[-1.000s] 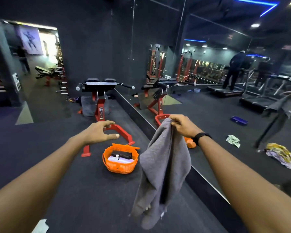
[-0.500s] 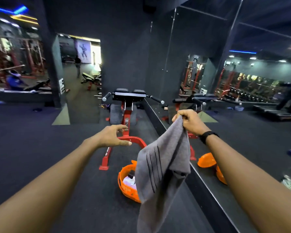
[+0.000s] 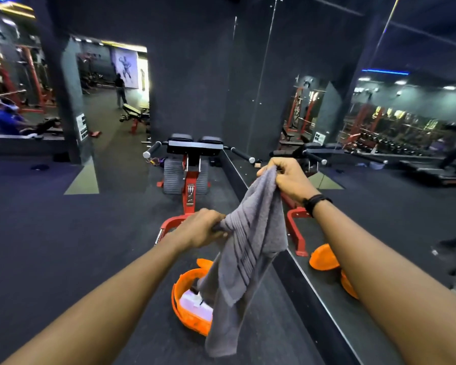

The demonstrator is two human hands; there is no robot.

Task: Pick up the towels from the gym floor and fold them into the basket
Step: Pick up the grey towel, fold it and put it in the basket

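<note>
Now w/ right hand (image 3: 287, 180) pinching the grey striped towel's (image 3: 248, 248) top corner at 1 o'clock & left hand (image 3: 203, 230) gripping its edge, spread both apart, halve it, lower into the orange basket (image 3: 187, 309) at 6 o'clock.
</note>
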